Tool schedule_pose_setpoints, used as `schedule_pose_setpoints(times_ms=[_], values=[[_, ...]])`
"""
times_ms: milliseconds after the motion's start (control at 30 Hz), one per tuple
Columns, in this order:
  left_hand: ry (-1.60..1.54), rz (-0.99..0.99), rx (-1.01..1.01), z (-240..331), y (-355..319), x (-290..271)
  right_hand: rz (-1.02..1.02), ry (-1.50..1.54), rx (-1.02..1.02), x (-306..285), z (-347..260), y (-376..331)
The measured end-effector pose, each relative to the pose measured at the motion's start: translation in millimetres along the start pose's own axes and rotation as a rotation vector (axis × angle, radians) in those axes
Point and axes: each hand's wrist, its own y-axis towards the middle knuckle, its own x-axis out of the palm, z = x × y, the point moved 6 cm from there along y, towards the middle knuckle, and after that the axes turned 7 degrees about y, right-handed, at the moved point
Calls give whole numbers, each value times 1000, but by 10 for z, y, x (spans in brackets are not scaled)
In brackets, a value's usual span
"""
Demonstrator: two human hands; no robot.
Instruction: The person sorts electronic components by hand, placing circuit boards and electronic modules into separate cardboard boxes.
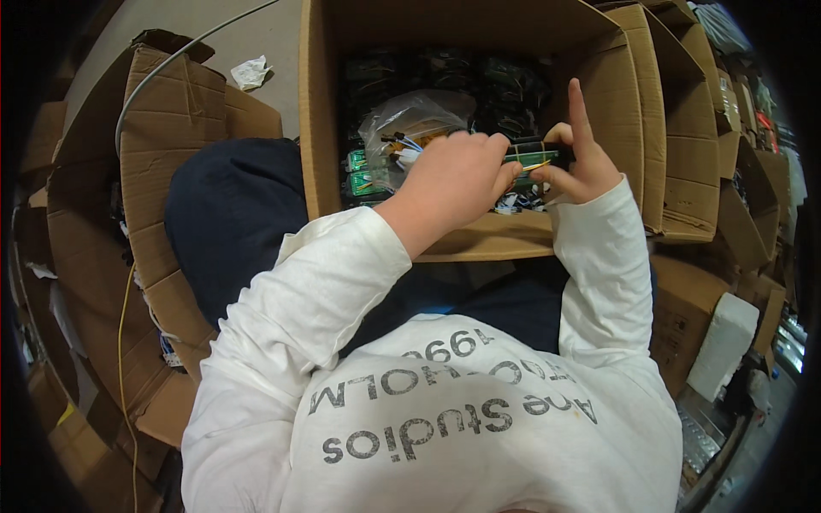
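Observation:
Over an open cardboard box (318, 111), both hands grip a bundle of green circuit boards (532, 157) with a thin band around it and yellow and white wires along its side. My left hand (453, 178) is closed on its left end, hiding that part. My right hand (586, 164) pinches the right end between thumb and curled fingers, with the index finger stretched straight up. Beside my left hand lies a clear plastic bag (436, 111) holding wires with connectors. More green boards (363, 182) sit in the box left of that hand, and dark bundles (500, 81) fill its far part.
Open cardboard boxes stand on the left (167, 128) and right (684, 137). A grey cable (175, 61) arches over the left one, and a yellow cord (122, 342) hangs farther left. Crumpled white paper (251, 73) lies on the floor. A white foam block (723, 342) is at the right.

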Motion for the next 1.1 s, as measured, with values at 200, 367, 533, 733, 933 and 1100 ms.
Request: schedule_pose_setpoints(times_ms=[200,367,533,733,933,1100], values=[[325,567,410,330,-220,-374,584,-60,68,-1034,178,-331],[347,427,730,623,-425,-165,1428,575,90,-2223,928,-1279],[390,394,804,675,-534,-57,1236,616,356,-1723,1253,-966],[393,334,817,675,-617,-58,569,140,308,-473,1098,138],[337,285,798,694,-610,-57,-125,58,309,1262,1612,570],[271,318,706,618,-615,-37,-421,-95,258,1883,1622,693]])
